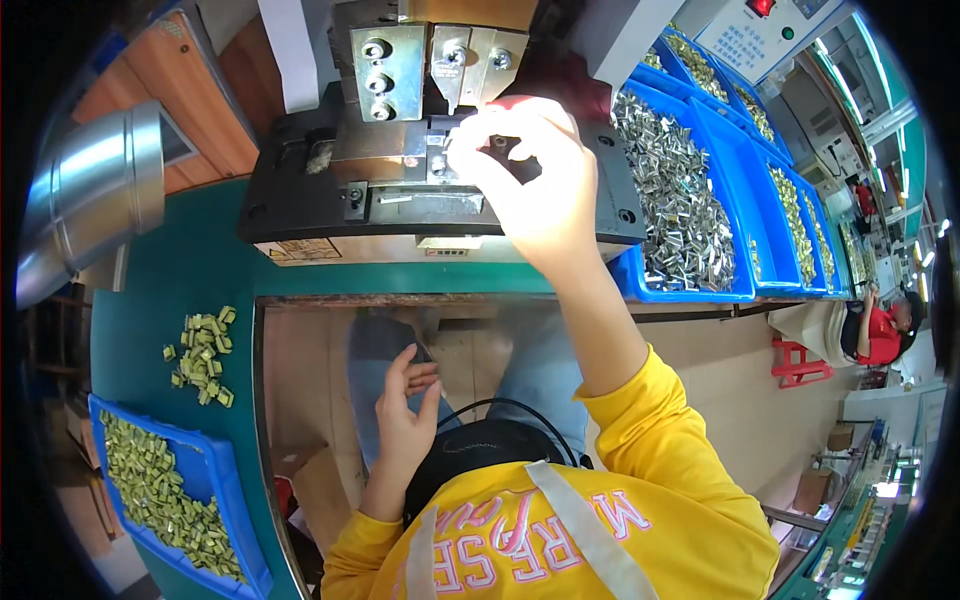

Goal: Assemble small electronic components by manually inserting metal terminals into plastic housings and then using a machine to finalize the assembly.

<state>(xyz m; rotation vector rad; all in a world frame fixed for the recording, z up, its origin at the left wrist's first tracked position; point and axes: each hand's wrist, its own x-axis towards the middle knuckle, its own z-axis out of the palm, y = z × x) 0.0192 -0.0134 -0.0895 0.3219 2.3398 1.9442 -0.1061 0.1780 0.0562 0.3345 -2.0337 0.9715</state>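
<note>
My right hand reaches into a bench press, thumb and fingers curled in a pinch at the steel die, just below the upper steel tooling. Strong light washes out the fingers, and whatever they hold cannot be made out. A black base block carries the die, with a bright strip along its front. Over my lap, away from the bench, hangs my left hand, its fingers loosely apart and nothing in them.
Loose yellow-green parts lie on the green bench at left, behind a blue tray of similar parts. At right, a blue bin holds small silvery metal parts. A metal duct stands left. Beyond sits a person in red.
</note>
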